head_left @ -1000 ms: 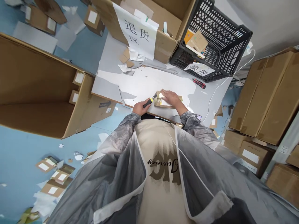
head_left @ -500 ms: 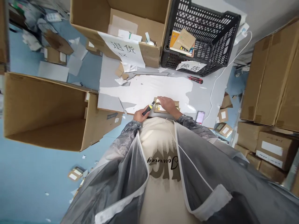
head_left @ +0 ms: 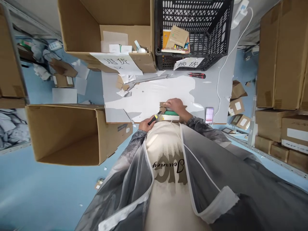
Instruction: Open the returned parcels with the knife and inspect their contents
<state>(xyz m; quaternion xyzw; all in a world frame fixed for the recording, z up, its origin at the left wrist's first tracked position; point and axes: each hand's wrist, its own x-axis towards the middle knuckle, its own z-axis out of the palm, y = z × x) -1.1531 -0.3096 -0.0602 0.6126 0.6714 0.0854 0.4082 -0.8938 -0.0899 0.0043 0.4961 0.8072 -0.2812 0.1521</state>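
Close to my body at the table's front edge lies a small cardboard box (head_left: 162, 110), its top lifted. Something green (head_left: 171, 113) shows inside; its kind I cannot make out. My left hand (head_left: 145, 124) is closed around a black and yellow utility knife (head_left: 152, 120), whose tip is at the box's left end. Bent over the box's top, my right hand (head_left: 175, 105) grips the cardboard flap. Part of the box's right end is hidden behind that hand and wrist.
At the back stand a large open carton (head_left: 141, 62) and a black plastic crate (head_left: 218, 57) with books in it. A red and black utility knife (head_left: 196, 75) lies before the crate. A phone (head_left: 209, 115) is at the right. Another open carton (head_left: 103, 141) stands left.
The small box's top has been raised, and the green content now shows. My left hand with the utility knife has dropped slightly toward my body. The whole view has shifted.
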